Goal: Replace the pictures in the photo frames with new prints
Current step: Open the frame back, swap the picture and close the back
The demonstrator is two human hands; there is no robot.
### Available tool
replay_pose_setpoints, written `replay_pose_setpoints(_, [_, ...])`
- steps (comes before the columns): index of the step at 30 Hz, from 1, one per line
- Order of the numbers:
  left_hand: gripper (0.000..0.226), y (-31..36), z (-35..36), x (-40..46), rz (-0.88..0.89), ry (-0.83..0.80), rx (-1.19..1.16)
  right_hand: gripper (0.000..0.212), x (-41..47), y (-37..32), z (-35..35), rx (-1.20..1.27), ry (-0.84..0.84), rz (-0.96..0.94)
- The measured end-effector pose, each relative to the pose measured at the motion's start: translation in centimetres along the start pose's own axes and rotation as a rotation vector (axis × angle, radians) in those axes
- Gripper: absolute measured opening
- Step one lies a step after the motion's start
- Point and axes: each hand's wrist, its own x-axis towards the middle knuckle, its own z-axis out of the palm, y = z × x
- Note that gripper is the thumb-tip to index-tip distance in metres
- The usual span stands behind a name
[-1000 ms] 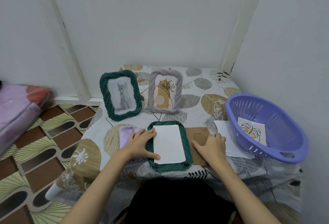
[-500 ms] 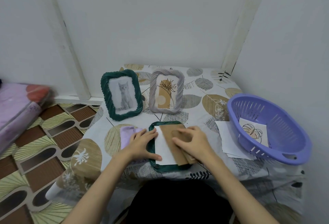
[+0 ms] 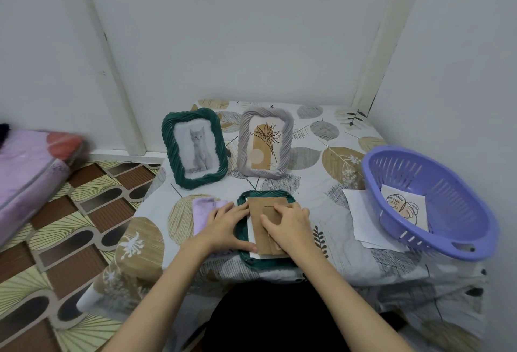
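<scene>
Three frames are seen on a cloth-covered table (image 3: 321, 262) in the middle of the frame. A green frame (image 3: 246, 228) is laid face down at lower centre, nearest the person. On its back a white print (image 3: 251, 235) is laid, and over that a brown backing board (image 3: 263, 206), slightly askew, so that a strip of white is left showing at the board's left and lower edges. The left hand (image 3: 226, 226) is placed on the frame's left rim, fingers straight and flat, the thumb pressed near the print's lower left corner. The right hand (image 3: 289, 226) is spread flat on the board, fingers extended toward the left; nothing appears to be gripped, though the fingertips are partly hidden. A lilac cloth (image 3: 202, 209) is seen under and left of the left hand.

Behind, two frames are stood upright: a second green one with a cat picture (image 3: 194, 148) at centre left, and a grey one with a plant drawing (image 3: 265, 142) just to its right, the two apart. At right of the frame a purple basket (image 3: 436, 242) is set on the table, with a leaf print (image 3: 405, 206) lying inside. White sheets (image 3: 361, 217) are tucked partly beneath the basket's left side. A pink bundle (image 3: 30, 172) is visible at the left edge, on a patterned floor (image 3: 56, 239).
</scene>
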Motion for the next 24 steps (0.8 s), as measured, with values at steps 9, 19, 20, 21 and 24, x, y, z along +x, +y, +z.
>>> replay_pose_setpoints(9, [0.064, -1.8, 0.1, 1.3, 0.006, 0.095, -0.189, 0.052, 0.1, -0.6, 0.3, -0.090, 0.035, 0.005])
replay_pose_setpoints(19, [0.083, -1.1, 0.2, 0.9, 0.027, 0.055, -0.071, 0.059, 0.5, -0.9, 0.6, -0.182, -0.019, -0.019])
replay_pose_setpoints(20, [0.084, -1.1, 0.2, 1.0, 0.027, 0.051, -0.073, 0.056, 0.7, -0.7, 0.3, -0.173, -0.051, -0.027])
replay_pose_setpoints(21, [0.087, -1.1, 0.2, 1.0, 0.021, 0.041, -0.078, 0.051, 1.0, -0.5, -0.2, -0.156, -0.079, -0.039])
replay_pose_setpoints(24, [0.092, -1.2, 0.3, 1.1, 0.006, 0.031, -0.077, 0.042, 1.9, 0.6, -2.2, -0.061, -0.216, -0.097])
